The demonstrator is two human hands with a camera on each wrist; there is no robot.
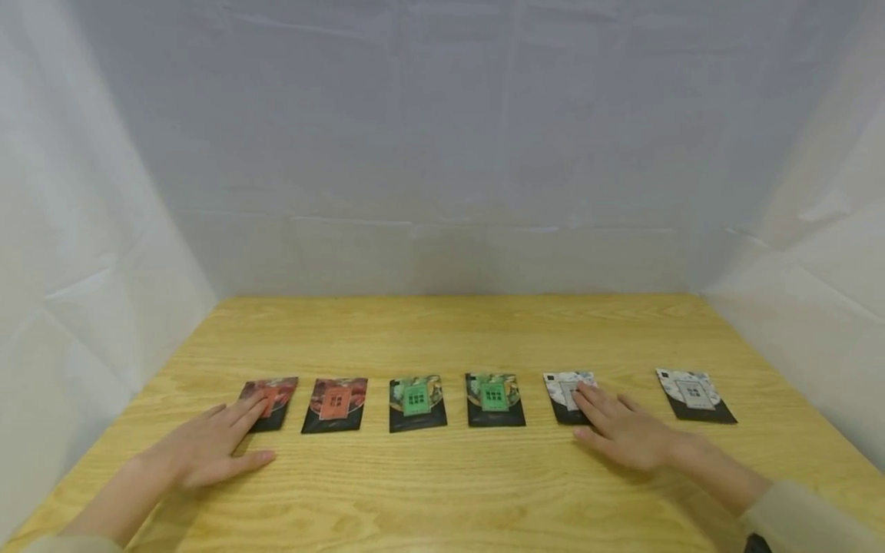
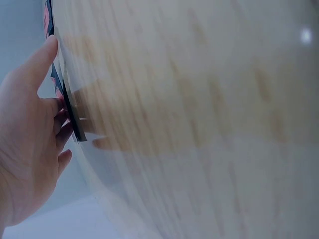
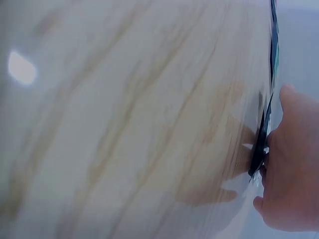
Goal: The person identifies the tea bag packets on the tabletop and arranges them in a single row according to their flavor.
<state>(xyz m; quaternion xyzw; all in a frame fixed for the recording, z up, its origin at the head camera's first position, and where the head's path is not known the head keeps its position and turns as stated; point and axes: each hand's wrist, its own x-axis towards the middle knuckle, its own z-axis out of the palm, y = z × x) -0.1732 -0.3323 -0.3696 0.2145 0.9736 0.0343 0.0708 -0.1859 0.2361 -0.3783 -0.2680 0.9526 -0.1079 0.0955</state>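
Flat packets with black lower ends lie in a row on the wooden table. My left hand rests its straight fingers on the leftmost red-and-black packet, covering part of its label; in the left wrist view that packet appears edge-on beside the fingers. With its fingers extended, my right hand touches the right side of a white-and-black packet. Its dark edge shows by the hand in the right wrist view. Both thumbs are spread away from the packets.
Between the hands lie a second red packet and two green packets, one to the left and one to the right. Another white packet lies far right. Pale sheeting encloses the wooden table at back and sides.
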